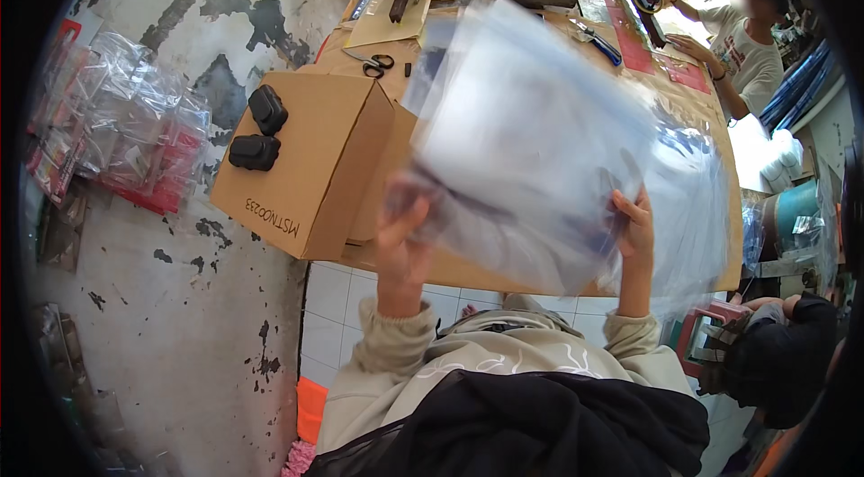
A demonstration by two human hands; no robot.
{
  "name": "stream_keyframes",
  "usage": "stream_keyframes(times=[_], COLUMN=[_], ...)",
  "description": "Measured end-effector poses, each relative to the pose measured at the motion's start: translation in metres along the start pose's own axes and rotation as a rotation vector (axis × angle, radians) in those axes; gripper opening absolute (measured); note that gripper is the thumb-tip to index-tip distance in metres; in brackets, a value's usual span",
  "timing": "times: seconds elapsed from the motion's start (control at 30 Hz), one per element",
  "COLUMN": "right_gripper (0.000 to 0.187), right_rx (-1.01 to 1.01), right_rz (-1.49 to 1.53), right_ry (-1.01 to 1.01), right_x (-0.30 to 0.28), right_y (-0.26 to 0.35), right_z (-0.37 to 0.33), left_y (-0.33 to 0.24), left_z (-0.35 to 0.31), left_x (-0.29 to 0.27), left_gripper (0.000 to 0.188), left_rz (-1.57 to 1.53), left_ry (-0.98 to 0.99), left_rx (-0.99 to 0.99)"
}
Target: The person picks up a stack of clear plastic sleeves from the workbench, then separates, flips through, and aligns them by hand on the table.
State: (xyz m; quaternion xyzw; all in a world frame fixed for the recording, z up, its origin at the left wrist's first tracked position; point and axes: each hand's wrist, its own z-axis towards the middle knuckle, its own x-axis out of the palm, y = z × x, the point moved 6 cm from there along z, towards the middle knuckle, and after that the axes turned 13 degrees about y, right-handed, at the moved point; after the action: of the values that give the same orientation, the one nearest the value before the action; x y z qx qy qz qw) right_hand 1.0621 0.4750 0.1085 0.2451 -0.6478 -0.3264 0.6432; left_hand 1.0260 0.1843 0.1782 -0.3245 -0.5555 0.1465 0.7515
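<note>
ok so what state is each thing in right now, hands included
clear plastic sheets, held up, tilted, blurred
left hand, closed on the sheets' left side, blurred
right hand, closed on their right side
cardboard box, bearing two black objects
black objects, resting on the box
scissors, lying flat, blade opening unclear
wall, paint peeling

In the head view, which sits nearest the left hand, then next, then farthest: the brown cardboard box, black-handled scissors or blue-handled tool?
1. Brown cardboard box: just left of the left hand.
2. Black-handled scissors: ahead, past the box.
3. Blue-handled tool: ahead, to the right.
</note>
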Motion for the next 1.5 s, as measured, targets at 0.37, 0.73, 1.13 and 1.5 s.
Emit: stream_keyframes(times=[0.37,0.73,1.13,1.5], right_gripper=[0.071,0.079,0.047,0.03], right_rx=[0.557,0.089,-0.579,-0.408], right_rz=[-0.602,-1.389,-0.762,-0.724], right_ry=[0.127,0.105,0.157,0.21], right_x=[-0.056,-0.054,0.128,0.095], right_y=[-0.024,-0.051,0.01,0.026], right_z=[-0.035,-0.033,-0.024,-0.011], left_y=[0.09,0.11,-0.008,-0.026], left_z=[-0.043,0.023,-0.001,0.014], left_x=[-0.145,-0.127,0.035,-0.01], left_gripper=[0.055,0.056,0.058,0.044], left_rz=[0.538,0.652,0.823,0.975], left_ry=[-0.014,0.136,-0.045,0.238], left_rx=[-0.933,-0.701,0.421,0.284])
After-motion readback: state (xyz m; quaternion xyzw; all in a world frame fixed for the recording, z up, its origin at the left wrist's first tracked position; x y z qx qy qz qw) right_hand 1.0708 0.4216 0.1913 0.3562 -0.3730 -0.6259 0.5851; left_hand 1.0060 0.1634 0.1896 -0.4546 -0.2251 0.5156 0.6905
